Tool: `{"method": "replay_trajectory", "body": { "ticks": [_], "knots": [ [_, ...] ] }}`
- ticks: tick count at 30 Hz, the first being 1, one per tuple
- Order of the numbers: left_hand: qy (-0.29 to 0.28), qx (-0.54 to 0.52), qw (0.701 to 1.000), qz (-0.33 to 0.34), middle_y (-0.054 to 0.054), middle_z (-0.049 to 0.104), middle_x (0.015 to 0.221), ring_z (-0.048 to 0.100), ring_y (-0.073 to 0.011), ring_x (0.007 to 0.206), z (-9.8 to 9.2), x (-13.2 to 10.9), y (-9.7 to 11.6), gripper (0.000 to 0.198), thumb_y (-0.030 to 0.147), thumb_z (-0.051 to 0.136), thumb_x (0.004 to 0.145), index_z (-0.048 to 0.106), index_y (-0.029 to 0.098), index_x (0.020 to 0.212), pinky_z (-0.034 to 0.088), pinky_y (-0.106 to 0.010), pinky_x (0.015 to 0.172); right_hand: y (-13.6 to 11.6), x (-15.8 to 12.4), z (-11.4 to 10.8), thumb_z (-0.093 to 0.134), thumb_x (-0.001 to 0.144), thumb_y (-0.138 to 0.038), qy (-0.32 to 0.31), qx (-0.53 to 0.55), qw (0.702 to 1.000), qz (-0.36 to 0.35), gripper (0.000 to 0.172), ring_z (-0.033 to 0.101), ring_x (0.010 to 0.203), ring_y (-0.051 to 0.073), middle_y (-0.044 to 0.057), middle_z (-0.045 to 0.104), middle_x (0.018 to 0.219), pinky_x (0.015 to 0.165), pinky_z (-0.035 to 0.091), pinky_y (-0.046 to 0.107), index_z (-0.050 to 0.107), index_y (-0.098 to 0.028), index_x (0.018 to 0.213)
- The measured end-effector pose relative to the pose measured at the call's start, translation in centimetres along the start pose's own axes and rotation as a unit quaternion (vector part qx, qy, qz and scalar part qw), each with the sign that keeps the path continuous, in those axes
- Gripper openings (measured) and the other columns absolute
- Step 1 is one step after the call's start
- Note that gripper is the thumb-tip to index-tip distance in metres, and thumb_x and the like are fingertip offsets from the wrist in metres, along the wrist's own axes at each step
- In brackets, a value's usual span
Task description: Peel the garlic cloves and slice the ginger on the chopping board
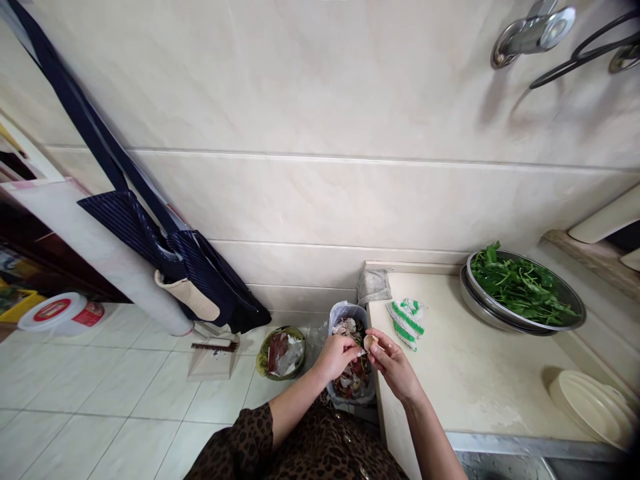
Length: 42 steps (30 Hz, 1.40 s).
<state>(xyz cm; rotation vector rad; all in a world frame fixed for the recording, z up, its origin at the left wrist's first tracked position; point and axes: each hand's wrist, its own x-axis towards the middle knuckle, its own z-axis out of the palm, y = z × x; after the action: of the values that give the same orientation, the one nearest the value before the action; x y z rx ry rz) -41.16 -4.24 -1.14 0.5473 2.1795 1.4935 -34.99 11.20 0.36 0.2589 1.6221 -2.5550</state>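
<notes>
My left hand (338,355) and my right hand (391,363) meet over a small waste bin (350,312) lined with a plastic bag and holding peelings. Between them they pinch a small pale piece, likely a garlic clove (371,342). The right fingers hold it while the left fingertips pinch at its skin. Both hands are closed in a pinch. My leopard-print sleeve (250,433) covers the left upper arm.
A cream counter (470,380) on the right carries a steel bowl of green leaves (523,290), a green-and-white cloth (407,320), a grey rag (373,285) and a pale plate (593,403). On the tiled floor stand a second small bin (281,353), a dustpan (214,357), a white tub (57,312). A navy apron (165,250) hangs on the wall.
</notes>
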Motion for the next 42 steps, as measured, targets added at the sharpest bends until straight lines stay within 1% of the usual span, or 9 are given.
{"method": "replay_trajectory", "body": {
  "ticks": [4, 8, 14, 17, 24, 28, 31, 37, 42],
  "knots": [
    [-0.016, -0.15, 0.989, -0.006, -0.007, 0.067, 0.085, 0.059, -0.0144, 0.054, 0.1, 0.1, 0.6, 0.029, 0.033, 0.048, 0.082, 0.065, 0.017, 0.1, 0.04, -0.024, 0.047, -0.2, -0.2, 0.0, 0.072, 0.072, -0.037, 0.018, -0.006, 1.0, -0.015, 0.028, 0.043, 0.062, 0.009, -0.003, 0.053, 0.079, 0.056, 0.033, 0.02, 0.059, -0.024, 0.093],
    [-0.042, -0.218, 0.975, 0.01, -0.008, 0.067, 0.08, 0.063, -0.0189, 0.074, 0.2, 0.2, 0.9, 0.019, 0.027, 0.056, 0.078, 0.069, 0.014, 0.082, 0.049, -0.03, 0.069, -0.4, -0.2, 0.1, 0.072, 0.073, -0.035, 0.019, 0.0, 0.999, -0.034, 0.023, 0.041, 0.062, 0.009, -0.003, 0.05, 0.075, 0.056, 0.032, 0.02, 0.058, -0.022, 0.085],
    [-0.018, -0.486, 0.867, -0.108, -0.016, 0.064, 0.109, 0.065, -0.0247, 0.093, -0.5, 0.1, 0.6, 0.034, 0.02, 0.068, 0.069, 0.062, 0.012, 0.102, 0.047, -0.038, 0.085, -0.2, -0.2, -0.7, 0.073, 0.071, -0.037, 0.047, 0.038, 0.998, -0.015, 0.025, 0.04, 0.06, 0.009, -0.003, 0.048, 0.074, 0.051, 0.029, 0.02, 0.058, -0.021, 0.084],
    [-0.009, -0.514, 0.848, -0.127, -0.019, 0.064, 0.11, 0.065, -0.0257, 0.093, -0.9, -0.1, 0.6, 0.036, 0.019, 0.066, 0.071, 0.058, 0.012, 0.105, 0.047, -0.039, 0.085, 0.1, -0.2, -0.9, 0.073, 0.071, -0.036, 0.045, 0.048, 0.998, -0.007, 0.025, 0.039, 0.059, 0.009, -0.003, 0.047, 0.073, 0.051, 0.029, 0.02, 0.058, -0.022, 0.084],
    [0.007, -0.484, 0.872, -0.072, -0.017, 0.067, 0.105, 0.066, -0.0232, 0.087, -1.1, -0.3, 1.1, 0.03, 0.023, 0.063, 0.074, 0.059, 0.012, 0.101, 0.049, -0.036, 0.079, 1.0, 0.2, -0.3, 0.069, 0.074, -0.042, -0.026, -0.02, 0.998, 0.045, 0.029, 0.042, 0.057, 0.008, -0.002, 0.05, 0.071, 0.046, 0.021, 0.019, 0.054, -0.019, 0.084],
    [0.027, -0.355, 0.933, -0.054, -0.014, 0.066, 0.104, 0.064, -0.0173, 0.078, -1.5, 0.1, 0.5, 0.03, 0.032, 0.063, 0.075, 0.062, 0.013, 0.098, 0.047, -0.023, 0.061, 0.7, 0.4, -0.4, 0.068, 0.074, -0.045, 0.007, -0.055, 0.998, 0.012, 0.033, 0.041, 0.056, 0.008, -0.003, 0.049, 0.069, 0.045, 0.02, 0.019, 0.052, -0.019, 0.085],
    [0.03, -0.227, 0.972, -0.046, -0.006, 0.066, 0.076, 0.049, -0.0075, 0.048, -1.2, 0.2, 0.1, 0.033, 0.04, 0.057, 0.079, 0.063, 0.011, 0.093, 0.032, -0.018, 0.043, 0.0, 0.3, 0.0, 0.067, 0.075, -0.044, 0.009, -0.062, 0.998, -0.002, 0.032, 0.039, 0.054, 0.008, -0.004, 0.047, 0.068, 0.045, 0.02, 0.019, 0.051, -0.021, 0.089],
    [0.001, -0.092, 0.992, 0.081, 0.0, 0.056, 0.073, 0.05, -0.0095, 0.056, -0.7, -0.9, 2.3, 0.035, 0.036, 0.06, 0.078, 0.056, 0.016, 0.106, 0.038, -0.02, 0.053, -0.8, -0.1, 1.6, 0.066, 0.074, -0.046, 0.028, -0.069, 0.996, -0.043, 0.03, 0.037, 0.051, 0.007, -0.004, 0.048, 0.067, 0.046, 0.025, 0.021, 0.053, -0.02, 0.083],
    [0.014, -0.004, 0.992, 0.123, 0.0, 0.058, 0.073, 0.053, -0.0136, 0.065, -0.8, -1.7, 4.2, 0.029, 0.024, 0.057, 0.079, 0.053, 0.019, 0.108, 0.041, -0.023, 0.063, -0.7, -0.1, 2.3, 0.061, 0.078, -0.047, 0.029, -0.117, 0.991, -0.058, 0.029, 0.038, 0.053, 0.009, -0.003, 0.049, 0.067, 0.048, 0.031, 0.022, 0.056, -0.019, 0.085]
  ]
}}
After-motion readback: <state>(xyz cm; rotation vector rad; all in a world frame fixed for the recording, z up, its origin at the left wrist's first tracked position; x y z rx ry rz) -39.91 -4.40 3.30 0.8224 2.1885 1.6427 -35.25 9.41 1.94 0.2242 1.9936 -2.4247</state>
